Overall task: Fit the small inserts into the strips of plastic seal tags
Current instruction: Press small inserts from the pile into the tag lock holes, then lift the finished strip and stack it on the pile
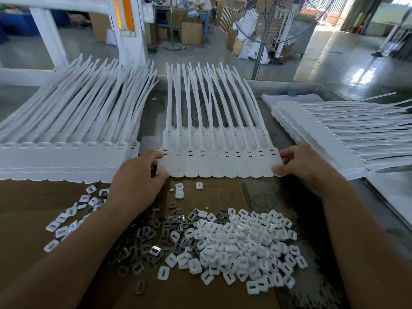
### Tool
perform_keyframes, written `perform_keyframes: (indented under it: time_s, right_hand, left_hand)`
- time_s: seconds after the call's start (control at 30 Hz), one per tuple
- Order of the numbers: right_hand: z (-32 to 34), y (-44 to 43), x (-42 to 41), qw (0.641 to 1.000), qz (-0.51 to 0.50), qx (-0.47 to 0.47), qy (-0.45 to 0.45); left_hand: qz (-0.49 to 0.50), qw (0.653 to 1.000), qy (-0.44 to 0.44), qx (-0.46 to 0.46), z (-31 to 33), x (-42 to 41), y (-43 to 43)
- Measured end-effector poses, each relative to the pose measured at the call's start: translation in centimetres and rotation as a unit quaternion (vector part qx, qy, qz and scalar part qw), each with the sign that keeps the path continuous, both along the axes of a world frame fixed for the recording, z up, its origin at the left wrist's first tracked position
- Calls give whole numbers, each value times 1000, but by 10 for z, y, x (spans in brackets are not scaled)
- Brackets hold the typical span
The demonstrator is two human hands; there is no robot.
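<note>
A white strip of joined seal tags [219,162] lies across the middle of the table, its long tails pointing away from me. My left hand [138,177] pinches the strip's left end. My right hand [301,162] pinches its right end. Each tag in the strip shows a small dark slot near its head. In front of the strip, a heap of small white inserts [245,244] covers a sheet of brown cardboard [29,210]. Dark metal inserts [156,235] lie mixed in on the heap's left side.
A tall stack of tag strips [66,139] fills the table's left side. Another stack [334,134] lies at the right, tails pointing right. Beyond the table stand a white machine frame [124,30], a floor fan [278,18] and cardboard boxes [191,30].
</note>
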State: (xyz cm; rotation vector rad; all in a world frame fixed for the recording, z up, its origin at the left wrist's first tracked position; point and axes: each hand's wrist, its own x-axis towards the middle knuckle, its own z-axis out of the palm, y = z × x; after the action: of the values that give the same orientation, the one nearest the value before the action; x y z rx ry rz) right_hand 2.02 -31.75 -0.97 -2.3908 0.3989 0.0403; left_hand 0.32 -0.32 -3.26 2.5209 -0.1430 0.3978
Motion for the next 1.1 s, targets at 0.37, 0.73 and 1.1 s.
perform_keyframes:
  time_s: [0.37, 0.73, 1.1]
  right_hand:
    - [6, 2, -3, 996, 3, 56, -73]
    - [6, 15, 11, 975, -65, 80, -199]
    - [-16, 18, 27, 974, -79, -13, -210]
  left_hand:
    - [-23, 990, 6, -138, 14, -1, 3]
    - [-8, 990, -27, -139, 33, 20, -2]
    - [-12, 995, 79, -55, 16, 44, -10]
